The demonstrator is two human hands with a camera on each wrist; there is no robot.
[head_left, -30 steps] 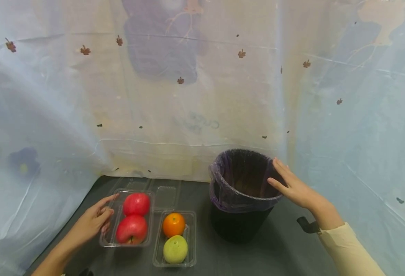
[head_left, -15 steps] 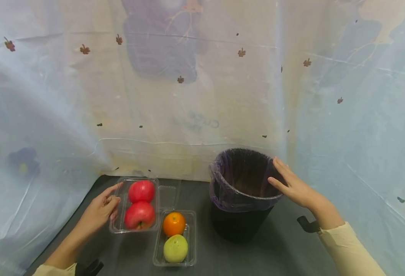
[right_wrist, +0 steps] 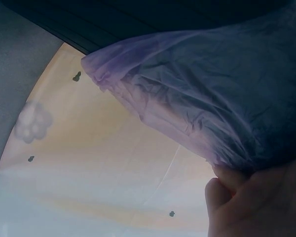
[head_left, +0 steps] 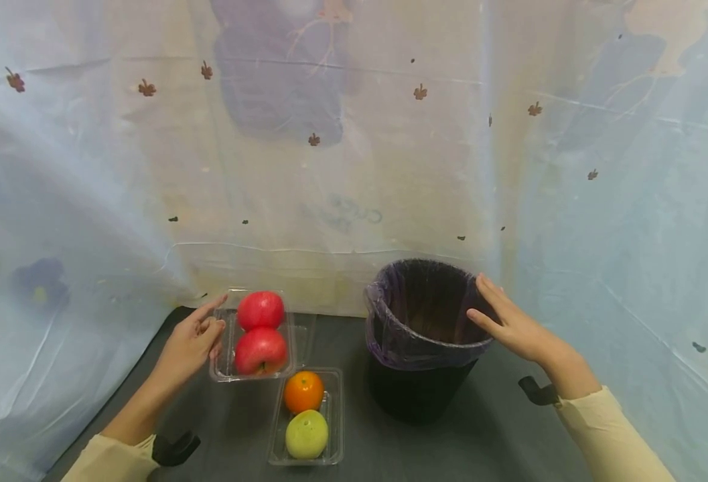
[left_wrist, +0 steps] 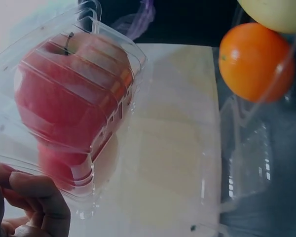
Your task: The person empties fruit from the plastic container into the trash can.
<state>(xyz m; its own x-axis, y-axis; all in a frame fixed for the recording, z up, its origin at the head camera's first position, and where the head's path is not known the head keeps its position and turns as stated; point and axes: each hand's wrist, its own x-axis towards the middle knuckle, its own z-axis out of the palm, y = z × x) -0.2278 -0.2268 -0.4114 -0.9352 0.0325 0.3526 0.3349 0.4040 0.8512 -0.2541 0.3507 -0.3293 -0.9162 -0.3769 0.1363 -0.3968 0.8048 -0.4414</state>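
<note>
Apple tray (head_left: pixel 227 351) shifted rightward above dark tabletop (head_left: pixel 384 452); patterned sheeting (head_left: pixel 354 181) behind.

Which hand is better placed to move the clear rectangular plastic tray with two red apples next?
Probably the left hand: it holds the clear plastic tray at the left edge, two round red apples inside. The right hand rests on the rim of the round black bin, away from the tray.

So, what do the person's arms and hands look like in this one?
Both arms wear pale yellow sleeves: the left sleeve and the right sleeve. A curved black piece juts out at each wrist, by the left cuff and by the right cuff. The left hand and right hand wear no gloves.
</note>
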